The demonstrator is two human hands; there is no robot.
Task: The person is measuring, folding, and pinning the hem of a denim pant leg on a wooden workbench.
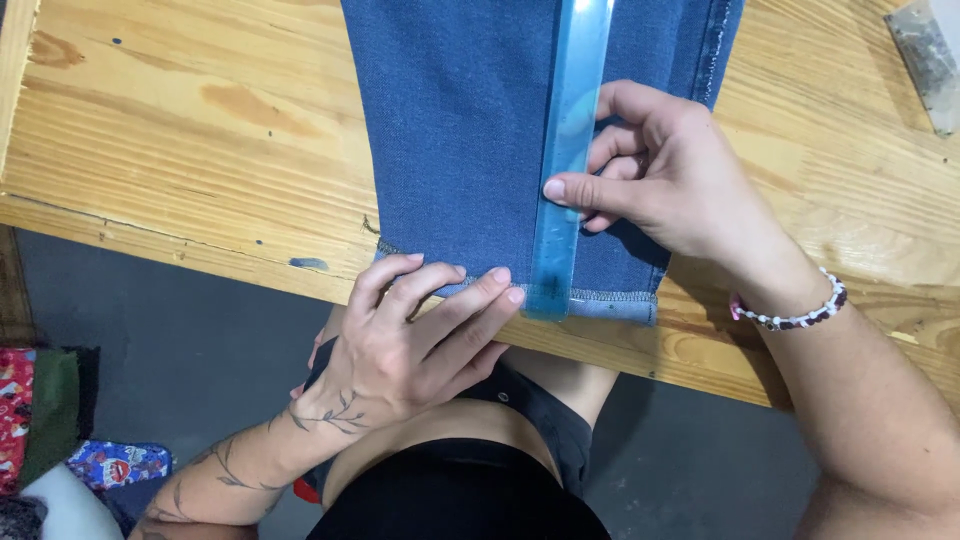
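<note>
A pale wooden bench (180, 130) fills most of the view, its near edge running across the frame above a grey floor (200, 350). On it lies a length of blue denim fabric (460, 130), reaching from the far edge of the frame down to the bench's near edge, where its stitched hem (610, 300) sits. A translucent blue ruler (570, 150) lies lengthwise on the denim, its lower end just at the hem. The right hand (680, 180) rests on the fabric beside the ruler, its fingers (590, 190) curled and the thumb pressing flat on the ruler's right edge; a beaded bracelet (800, 312) circles that wrist. The left hand (420, 335) sits at the bench's edge, its fingers (480, 290) extended together and laid on the hem just left of the ruler's end, pinning rather than gripping. At the far right corner of the bench lies a small clear packet (925, 55).
</note>
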